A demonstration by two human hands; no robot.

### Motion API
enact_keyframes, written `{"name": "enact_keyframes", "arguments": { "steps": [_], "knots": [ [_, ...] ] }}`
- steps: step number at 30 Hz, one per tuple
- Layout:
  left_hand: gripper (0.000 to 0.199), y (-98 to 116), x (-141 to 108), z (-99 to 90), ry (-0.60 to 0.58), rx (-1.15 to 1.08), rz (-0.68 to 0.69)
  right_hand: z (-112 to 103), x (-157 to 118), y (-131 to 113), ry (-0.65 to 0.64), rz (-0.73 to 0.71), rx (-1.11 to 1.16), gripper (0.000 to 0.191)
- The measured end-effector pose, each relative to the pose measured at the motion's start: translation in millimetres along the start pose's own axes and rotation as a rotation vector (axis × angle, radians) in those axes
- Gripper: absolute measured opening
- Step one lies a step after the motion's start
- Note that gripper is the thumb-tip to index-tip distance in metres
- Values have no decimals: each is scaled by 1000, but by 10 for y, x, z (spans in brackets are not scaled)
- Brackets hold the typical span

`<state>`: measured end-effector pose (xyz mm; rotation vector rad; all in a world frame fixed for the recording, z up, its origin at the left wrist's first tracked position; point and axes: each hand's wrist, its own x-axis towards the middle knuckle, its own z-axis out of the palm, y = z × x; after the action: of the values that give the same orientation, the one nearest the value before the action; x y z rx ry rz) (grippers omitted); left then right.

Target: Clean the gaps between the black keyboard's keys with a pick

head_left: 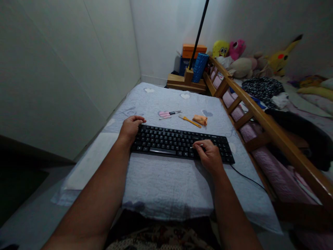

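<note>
Resting flat on a cloth-covered table (166, 187), the black keyboard (166, 140) lies in the middle of the head view; taking it as the clock's centre, with twelve pointing away from the person, the left hand (130, 130) is at its ten o'clock corner, fingertips bunched closely together, though whether they grasp anything or press on the corner I cannot tell. The right hand (208, 152) is over the keys toward three o'clock, pinching a thin white swab (192, 147) whose tip points left, close to the keys. Beyond the keyboard, near eleven o'clock, are a dark-handled tool (172, 113) with a slim metal tip and, just beside it, a thin pale stick (165, 118). An orange tool (191, 121) sits around one o'clock, with a crumpled orange pouch (200, 120) just right of it. A black cable (248, 178) runs out toward four o'clock. A wooden bed rail (249, 99) stands at two o'clock, soft toys (236, 49) farther off at one.
</note>
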<state>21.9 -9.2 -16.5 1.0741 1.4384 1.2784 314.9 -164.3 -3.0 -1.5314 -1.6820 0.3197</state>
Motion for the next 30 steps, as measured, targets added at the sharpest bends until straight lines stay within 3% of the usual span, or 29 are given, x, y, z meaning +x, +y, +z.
{"name": "enact_keyframes", "arguments": {
  "steps": [30],
  "knots": [
    [12, -5, 8, -5, -7, 22, 5, 10, -9, -91, -76, -24, 23, 17]
  ]
}}
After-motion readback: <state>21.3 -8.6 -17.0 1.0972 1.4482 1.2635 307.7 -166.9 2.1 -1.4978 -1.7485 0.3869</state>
